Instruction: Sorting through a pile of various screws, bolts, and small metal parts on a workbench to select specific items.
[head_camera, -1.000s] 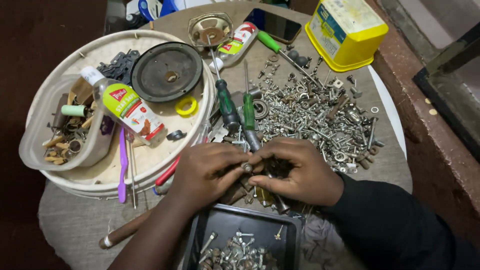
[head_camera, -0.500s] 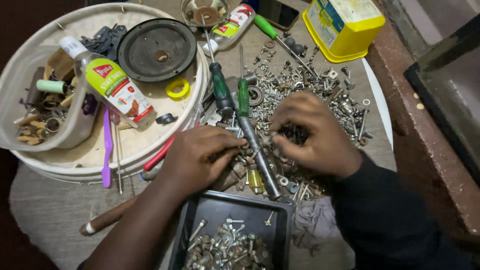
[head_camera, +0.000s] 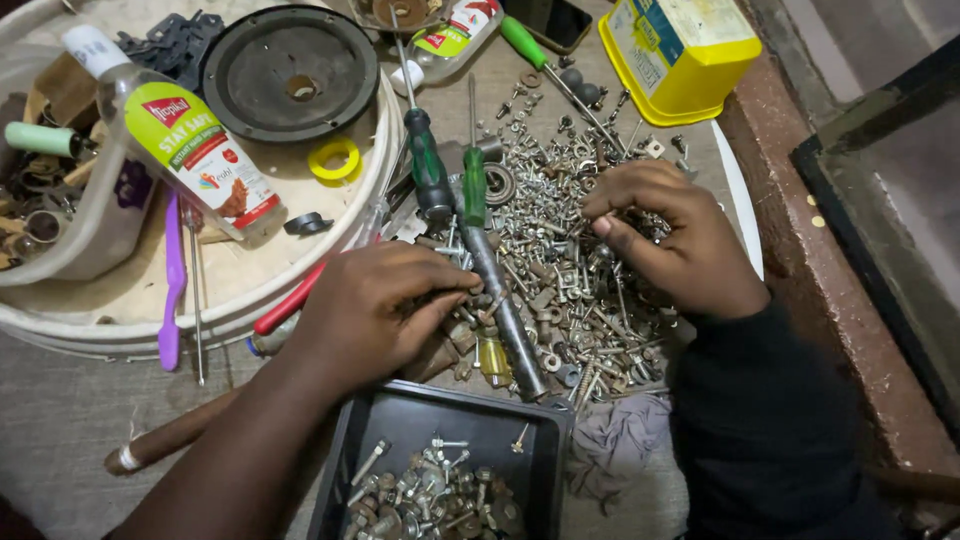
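My left hand (head_camera: 375, 310) rests on the near left part of a heap of loose screws, nuts and washers (head_camera: 575, 250), its fingertips pinched together on small pieces by a long metal shaft. My right hand (head_camera: 670, 235) lies farther back on the heap, fingers curled and pinching among the screws; what it grips is too small to tell. Two green-handled screwdrivers (head_camera: 430, 170) lie side by side between the hands. A black tray (head_camera: 545, 440) holding several sorted screws and bolts sits at the near edge, below both hands.
A round white tub lid (head_camera: 120, 310) at the left carries a clear bottle (head_camera: 185, 150), a black disc (head_camera: 290, 75), a yellow ring (head_camera: 335, 160) and a purple stick (head_camera: 172, 290). A yellow box (head_camera: 680, 55) stands at the back right. A wooden handle (head_camera: 165, 440) lies near left.
My right hand has moved away from the left one, up and to the right across the heap. The left hand has stayed near the shaft. The view has shifted closer.
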